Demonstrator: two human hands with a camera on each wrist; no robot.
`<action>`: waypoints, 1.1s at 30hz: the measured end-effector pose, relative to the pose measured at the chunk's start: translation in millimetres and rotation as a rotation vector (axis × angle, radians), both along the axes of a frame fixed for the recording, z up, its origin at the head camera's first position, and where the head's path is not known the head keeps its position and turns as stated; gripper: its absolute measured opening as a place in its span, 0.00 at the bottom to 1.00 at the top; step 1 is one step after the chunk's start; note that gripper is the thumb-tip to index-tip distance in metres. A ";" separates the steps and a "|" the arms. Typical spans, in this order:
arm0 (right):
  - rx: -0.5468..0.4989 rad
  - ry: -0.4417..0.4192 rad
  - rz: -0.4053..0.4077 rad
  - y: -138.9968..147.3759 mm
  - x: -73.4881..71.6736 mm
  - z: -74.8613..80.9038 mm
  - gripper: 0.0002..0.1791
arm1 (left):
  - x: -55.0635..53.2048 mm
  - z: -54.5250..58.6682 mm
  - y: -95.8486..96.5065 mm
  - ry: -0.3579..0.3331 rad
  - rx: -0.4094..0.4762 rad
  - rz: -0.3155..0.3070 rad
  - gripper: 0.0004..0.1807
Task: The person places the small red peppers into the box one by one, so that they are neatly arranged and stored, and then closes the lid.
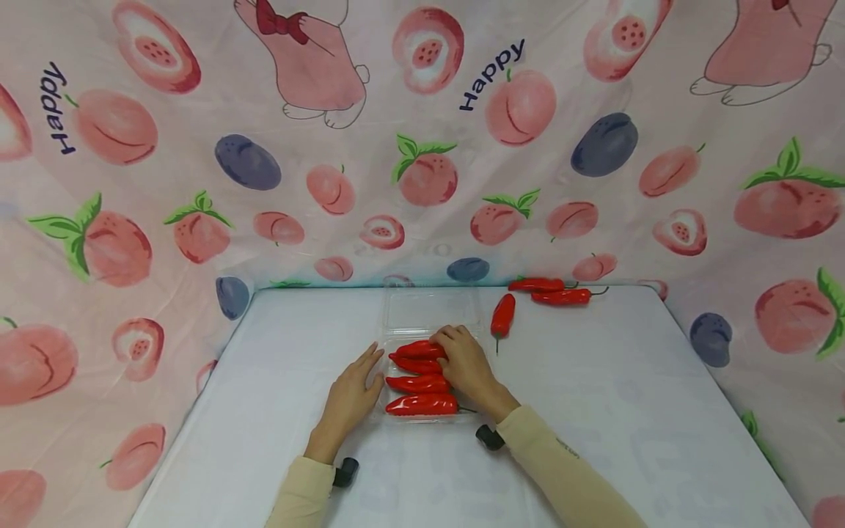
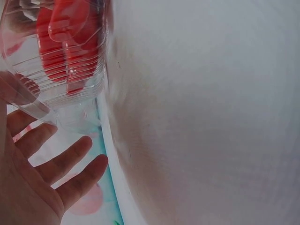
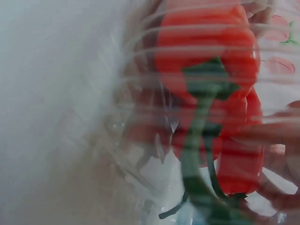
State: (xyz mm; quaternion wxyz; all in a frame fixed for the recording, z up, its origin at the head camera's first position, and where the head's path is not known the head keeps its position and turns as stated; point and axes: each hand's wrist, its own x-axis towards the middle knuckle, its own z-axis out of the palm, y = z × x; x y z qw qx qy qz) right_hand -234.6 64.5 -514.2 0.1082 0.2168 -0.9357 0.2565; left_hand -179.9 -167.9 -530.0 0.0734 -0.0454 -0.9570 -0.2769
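Observation:
A clear plastic clamshell box (image 1: 386, 367) lies on the table with its lid (image 1: 430, 312) folded back. Several red peppers (image 1: 421, 405) lie crosswise in it, one behind another, green stems toward the right. My right hand (image 1: 467, 367) reaches over the box's right side and grips the stem end of a red pepper (image 1: 416, 350) in the far part. In the right wrist view its fingers (image 3: 276, 133) lie against a pepper, seen through the ribbed wall. My left hand (image 1: 354, 396) is at the left wall, fingers (image 2: 70, 159) spread and extended, thumb near the plastic.
Beyond the box to the right, a single red pepper (image 1: 502, 317) lies with its stem toward me. Two more red peppers (image 1: 561, 297) lie together by the table's back edge. A fruit-printed cloth (image 1: 429, 220) hangs behind the white table (image 1: 594, 411).

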 end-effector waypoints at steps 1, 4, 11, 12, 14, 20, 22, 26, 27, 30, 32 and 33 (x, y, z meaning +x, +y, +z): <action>0.001 -0.004 -0.002 0.1 0.3 -0.2 0.20 | 0.0 0.0 0.1 -0.002 0.001 0.002 0.26; 0.004 -0.027 -0.007 0.2 0.4 0.3 0.21 | -0.1 -0.3 0.1 -0.006 0.000 0.003 0.26; 0.027 -0.046 0.010 -0.4 -0.8 3.4 0.21 | -0.9 0.1 0.4 -0.026 0.008 0.008 0.27; 0.034 -0.040 0.015 -0.3 -0.8 3.5 0.21 | -0.8 0.4 0.5 -0.027 0.012 0.008 0.27; 0.055 -0.011 0.026 0.2 -1.1 2.7 0.21 | -0.2 1.0 0.6 -0.026 0.013 0.007 0.27; 0.098 0.137 0.036 2.7 -2.1 -3.2 0.21 | 1.5 1.6 0.7 -0.028 0.014 0.007 0.27; 0.104 0.169 0.038 2.8 -2.7 -4.8 0.22 | 1.4 0.6 0.8 -0.026 0.012 0.010 0.27; 0.115 0.180 0.042 2.5 -2.8 -4.9 0.22 | 1.2 -0.7 1.4 -0.017 0.012 0.007 0.27; 0.118 0.174 0.042 2.3 -2.6 -4.6 0.22 | 1.1 -0.8 1.4 -0.016 0.012 0.007 0.27; 0.125 0.144 0.045 1.6 -2.0 -2.9 0.21 | 1.2 -1.6 1.3 -0.020 0.009 0.008 0.27; 0.138 0.117 0.053 1.1 -1.6 -1.6 0.21 | 1.2 -2.5 1.0 -0.022 0.009 0.009 0.27; 0.146 0.104 0.058 0.9 -1.5 -1.1 0.21 | 1.1 -3.0 1.0 -0.023 0.009 0.009 0.27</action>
